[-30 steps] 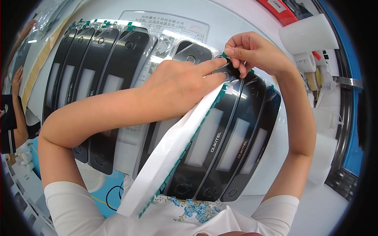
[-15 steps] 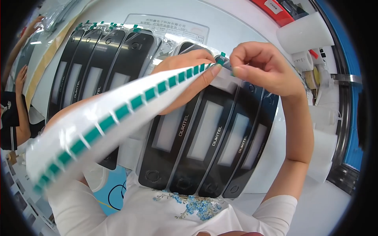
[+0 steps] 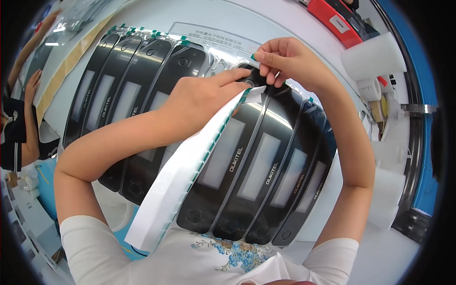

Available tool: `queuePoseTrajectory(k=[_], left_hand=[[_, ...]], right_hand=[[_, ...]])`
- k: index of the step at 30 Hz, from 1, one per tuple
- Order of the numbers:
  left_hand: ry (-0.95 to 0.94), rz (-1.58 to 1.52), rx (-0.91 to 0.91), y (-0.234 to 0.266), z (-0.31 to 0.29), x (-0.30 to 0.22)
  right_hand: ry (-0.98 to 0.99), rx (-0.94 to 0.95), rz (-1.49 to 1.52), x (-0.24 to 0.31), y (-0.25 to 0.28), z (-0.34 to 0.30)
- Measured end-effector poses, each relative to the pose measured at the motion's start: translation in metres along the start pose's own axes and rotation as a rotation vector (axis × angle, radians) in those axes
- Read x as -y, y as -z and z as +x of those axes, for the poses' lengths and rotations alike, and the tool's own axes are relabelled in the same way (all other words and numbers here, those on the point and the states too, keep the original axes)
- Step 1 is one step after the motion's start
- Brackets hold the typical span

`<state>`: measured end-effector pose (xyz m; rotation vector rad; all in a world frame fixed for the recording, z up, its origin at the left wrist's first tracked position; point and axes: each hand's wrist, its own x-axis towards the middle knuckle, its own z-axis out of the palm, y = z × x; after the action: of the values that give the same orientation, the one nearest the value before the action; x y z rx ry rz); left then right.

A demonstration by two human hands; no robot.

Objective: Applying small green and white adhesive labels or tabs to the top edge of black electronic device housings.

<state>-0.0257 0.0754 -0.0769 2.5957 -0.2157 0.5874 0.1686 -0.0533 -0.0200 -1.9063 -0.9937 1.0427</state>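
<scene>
- Pinching a small green tab [image 3: 253, 59] with my right hand [image 3: 289, 61], thumb and forefinger closed on it at the top end of a black phone front panel [image 3: 228, 156].
- My left hand [image 3: 204, 97] lies flat across the panels, forefinger stretched out and pressing near the round hole at the top of that same panel; fingers not curled round anything.
- White backing strip [image 3: 185, 166] with a row of green tabs along one edge runs from under my left hand down toward my chest; its top end sits just beside the right hand's fingertips. Can't tell whether the left hand pins it or grips it.
- Panels lie side by side in two fanned groups on the white counter [image 3: 142, 14]: one group [image 3: 118, 95] under my left forearm, the other [image 3: 280, 175] under the strip and to its right.
- Clear plastic sheet [image 3: 204, 38] with printing lies under the panel tops.
- White foam block [image 3: 373, 57] and a red box [image 3: 335, 21] sit far right, well apart from my hands.
- Another person's arm [image 3: 28, 118] shows at the left edge.
</scene>
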Motion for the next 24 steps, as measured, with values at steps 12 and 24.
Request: queuePoseTrajectory(k=[12, 24], left_hand=[[0.001, -0.070, 0.059, 0.002, -0.004, 0.007], [0.064, 0.014, 0.159, 0.004, -0.004, 0.003]], right_hand=[[-0.145, 0.151, 0.047, -0.006, 0.004, 0.021], [-0.148, 0.108, -0.003, 0.006, -0.003, 0.014]])
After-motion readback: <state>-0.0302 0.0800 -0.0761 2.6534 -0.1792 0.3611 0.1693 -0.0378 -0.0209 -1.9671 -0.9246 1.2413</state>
